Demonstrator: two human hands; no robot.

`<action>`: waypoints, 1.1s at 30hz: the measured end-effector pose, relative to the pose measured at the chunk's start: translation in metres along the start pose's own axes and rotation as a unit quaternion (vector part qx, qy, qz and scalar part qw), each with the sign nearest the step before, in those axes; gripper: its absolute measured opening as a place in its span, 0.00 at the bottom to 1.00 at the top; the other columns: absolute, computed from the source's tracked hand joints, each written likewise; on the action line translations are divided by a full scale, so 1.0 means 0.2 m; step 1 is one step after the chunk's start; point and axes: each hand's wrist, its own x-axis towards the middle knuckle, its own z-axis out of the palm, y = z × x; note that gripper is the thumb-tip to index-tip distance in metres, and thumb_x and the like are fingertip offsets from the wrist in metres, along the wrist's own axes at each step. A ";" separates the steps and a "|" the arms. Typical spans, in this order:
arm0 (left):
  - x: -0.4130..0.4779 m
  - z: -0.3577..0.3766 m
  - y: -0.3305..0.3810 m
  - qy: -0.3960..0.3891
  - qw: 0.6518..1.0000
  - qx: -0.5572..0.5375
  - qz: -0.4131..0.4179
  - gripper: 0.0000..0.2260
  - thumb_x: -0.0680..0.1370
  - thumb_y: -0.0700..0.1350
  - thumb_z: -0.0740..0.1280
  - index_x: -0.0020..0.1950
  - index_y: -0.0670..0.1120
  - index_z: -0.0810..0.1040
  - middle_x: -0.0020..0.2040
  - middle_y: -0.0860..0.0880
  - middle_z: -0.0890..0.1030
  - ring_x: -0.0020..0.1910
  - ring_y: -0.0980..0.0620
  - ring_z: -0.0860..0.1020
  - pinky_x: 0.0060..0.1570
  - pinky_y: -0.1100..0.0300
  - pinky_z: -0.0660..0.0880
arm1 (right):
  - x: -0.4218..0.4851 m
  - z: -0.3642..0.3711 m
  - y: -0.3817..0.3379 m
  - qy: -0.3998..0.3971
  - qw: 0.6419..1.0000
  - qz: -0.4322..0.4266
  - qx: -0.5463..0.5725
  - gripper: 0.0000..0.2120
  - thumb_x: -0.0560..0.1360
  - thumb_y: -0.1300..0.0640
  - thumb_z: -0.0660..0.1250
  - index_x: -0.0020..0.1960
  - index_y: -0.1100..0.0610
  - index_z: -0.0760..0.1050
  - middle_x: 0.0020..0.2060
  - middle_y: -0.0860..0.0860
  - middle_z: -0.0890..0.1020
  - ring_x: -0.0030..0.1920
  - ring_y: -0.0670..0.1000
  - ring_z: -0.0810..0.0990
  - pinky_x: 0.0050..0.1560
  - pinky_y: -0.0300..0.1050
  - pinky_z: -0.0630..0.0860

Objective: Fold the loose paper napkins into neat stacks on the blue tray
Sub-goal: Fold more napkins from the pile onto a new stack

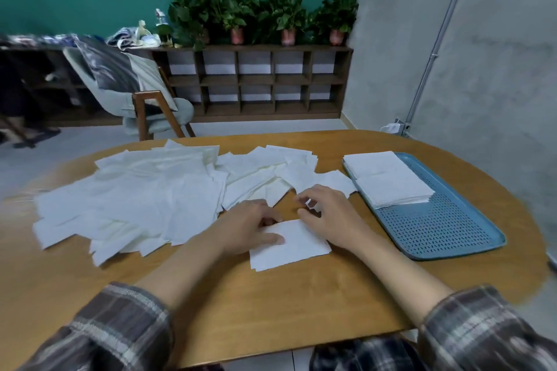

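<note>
Table (271, 310): oval, wooden.

Napkin (298, 244): single white sheet, flat on table at centre front; well apart from tray; upper part covered by both hands.

Left hand (244, 229): laid on left part of napkin; fingers close together and nearly flat, thumb lying along the sheet; pressing down, not pinching.

Right hand (331, 214): over far right corner of napkin; fingers curled; thumb and forefinger pinching a small raised white corner, seemingly of the same napkin.

Pile (144, 196): loose unfolded sheets, overlapping in disorder across left and centre of table; extending behind both hands to just beside left rim of tray.

Tray (437, 229): blue, perforated floor; on table at right, long side running away from the person.

Far stack (373, 163) and near stack (394, 190): folded, square, white; on far half of tray; touching edge to edge.

Sleeves (120, 331): plaid, pushed up the forearms.

Beyond table: chair (132, 93) at left; low cubby shelf (256, 81) against teal wall; potted plants (271, 15) along its top.
</note>
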 end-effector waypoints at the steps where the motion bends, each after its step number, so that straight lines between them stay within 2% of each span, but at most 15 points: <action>1: -0.01 0.01 -0.03 0.013 1.000 -0.020 -0.005 0.17 0.77 0.62 0.75 0.62 0.57 0.83 0.53 0.55 0.78 0.52 0.57 0.77 0.55 0.58 0.76 | 0.00 0.03 -0.01 -0.004 1.000 0.000 0.011 0.11 0.80 0.55 0.71 0.62 0.51 0.84 0.55 0.45 0.83 0.53 0.40 0.79 0.53 0.28 0.71; 3: -0.03 0.03 -0.07 0.048 0.996 -0.074 -0.006 0.14 0.74 0.60 0.78 0.57 0.57 0.83 0.52 0.56 0.78 0.52 0.58 0.77 0.55 0.60 0.75 | 0.02 0.07 -0.03 -0.020 0.999 -0.005 0.030 0.12 0.79 0.57 0.72 0.62 0.51 0.84 0.54 0.44 0.83 0.53 0.36 0.79 0.54 0.24 0.70; 5: -0.04 0.04 -0.10 0.073 0.988 -0.135 -0.007 0.12 0.73 0.56 0.80 0.52 0.57 0.83 0.52 0.56 0.79 0.52 0.58 0.78 0.56 0.59 0.76 | 0.03 0.10 -0.04 -0.044 0.998 -0.009 0.053 0.12 0.79 0.57 0.73 0.61 0.50 0.85 0.54 0.41 0.84 0.55 0.35 0.80 0.56 0.26 0.71; 9: -0.06 0.06 -0.11 0.088 0.969 -0.228 -0.025 0.13 0.72 0.51 0.81 0.54 0.58 0.84 0.48 0.57 0.82 0.50 0.58 0.79 0.52 0.62 0.76 | 0.08 0.09 -0.04 -0.077 0.996 -0.024 0.045 0.09 0.77 0.56 0.74 0.55 0.46 0.85 0.50 0.37 0.84 0.55 0.37 0.80 0.54 0.28 0.72; 12: -0.06 0.07 -0.14 0.111 0.964 -0.240 -0.042 0.13 0.73 0.50 0.80 0.55 0.61 0.84 0.45 0.60 0.80 0.49 0.60 0.78 0.48 0.65 0.73 | 0.14 0.08 -0.04 -0.093 0.993 -0.033 0.067 0.08 0.76 0.59 0.75 0.52 0.49 0.87 0.48 0.39 0.85 0.53 0.38 0.81 0.52 0.28 0.72; 15: -0.06 0.07 -0.15 0.175 0.952 -0.247 -0.044 0.08 0.77 0.44 0.76 0.51 0.58 0.86 0.47 0.60 0.82 0.52 0.60 0.80 0.51 0.66 0.74 | 0.21 0.11 -0.03 -0.106 0.990 -0.046 0.082 0.07 0.75 0.59 0.75 0.50 0.48 0.88 0.47 0.40 0.85 0.53 0.41 0.83 0.53 0.31 0.74; 18: -0.05 0.06 -0.15 0.237 0.941 -0.238 -0.036 0.06 0.79 0.42 0.74 0.47 0.54 0.86 0.47 0.59 0.84 0.52 0.59 0.82 0.53 0.66 0.74 | 0.22 0.15 -0.02 -0.075 0.987 -0.055 0.129 0.05 0.75 0.61 0.77 0.48 0.51 0.87 0.50 0.41 0.85 0.55 0.42 0.83 0.55 0.30 0.74; 21: -0.05 0.05 -0.13 0.284 0.916 -0.280 -0.042 0.06 0.80 0.41 0.74 0.47 0.52 0.85 0.47 0.60 0.85 0.53 0.59 0.82 0.51 0.71 0.71 | 0.21 0.16 -0.01 -0.044 0.978 -0.036 0.200 0.04 0.76 0.60 0.77 0.48 0.52 0.85 0.49 0.43 0.86 0.55 0.44 0.84 0.55 0.36 0.77; 24: -0.04 0.05 -0.10 0.331 0.884 -0.325 -0.058 0.06 0.80 0.41 0.74 0.49 0.53 0.86 0.49 0.61 0.86 0.52 0.61 0.82 0.49 0.72 0.70 | 0.20 0.15 0.00 -0.008 0.951 0.013 0.310 0.07 0.76 0.61 0.77 0.51 0.53 0.82 0.48 0.46 0.86 0.53 0.46 0.84 0.52 0.43 0.78; 26: -0.03 0.06 -0.10 0.333 0.878 -0.338 -0.068 0.06 0.80 0.43 0.74 0.52 0.55 0.85 0.51 0.61 0.85 0.50 0.62 0.81 0.47 0.70 0.70 | 0.20 0.15 -0.01 0.009 0.929 0.040 0.368 0.11 0.77 0.61 0.77 0.54 0.52 0.78 0.51 0.48 0.87 0.56 0.47 0.85 0.53 0.49 0.79; 28: -0.02 0.07 -0.11 0.316 0.878 -0.350 -0.080 0.06 0.80 0.44 0.74 0.53 0.56 0.85 0.53 0.62 0.85 0.52 0.62 0.81 0.48 0.64 0.74 | 0.21 0.15 -0.01 0.029 0.916 0.045 0.398 0.11 0.77 0.62 0.76 0.53 0.53 0.76 0.52 0.51 0.87 0.57 0.47 0.84 0.54 0.48 0.79; 30: -0.02 0.07 -0.11 0.319 0.871 -0.362 -0.093 0.06 0.80 0.44 0.75 0.53 0.55 0.85 0.54 0.63 0.85 0.54 0.61 0.82 0.48 0.60 0.75 | 0.21 0.14 0.00 0.026 0.912 0.022 0.409 0.07 0.77 0.63 0.76 0.51 0.57 0.79 0.54 0.54 0.86 0.56 0.48 0.83 0.57 0.43 0.78; 33: -0.01 0.06 -0.12 0.350 0.854 -0.372 -0.102 0.08 0.79 0.44 0.76 0.54 0.55 0.84 0.53 0.62 0.85 0.53 0.60 0.82 0.41 0.66 0.71 | 0.21 0.13 0.01 -0.028 0.920 0.000 0.390 0.03 0.77 0.64 0.75 0.50 0.59 0.86 0.50 0.48 0.88 0.55 0.44 0.84 0.56 0.33 0.75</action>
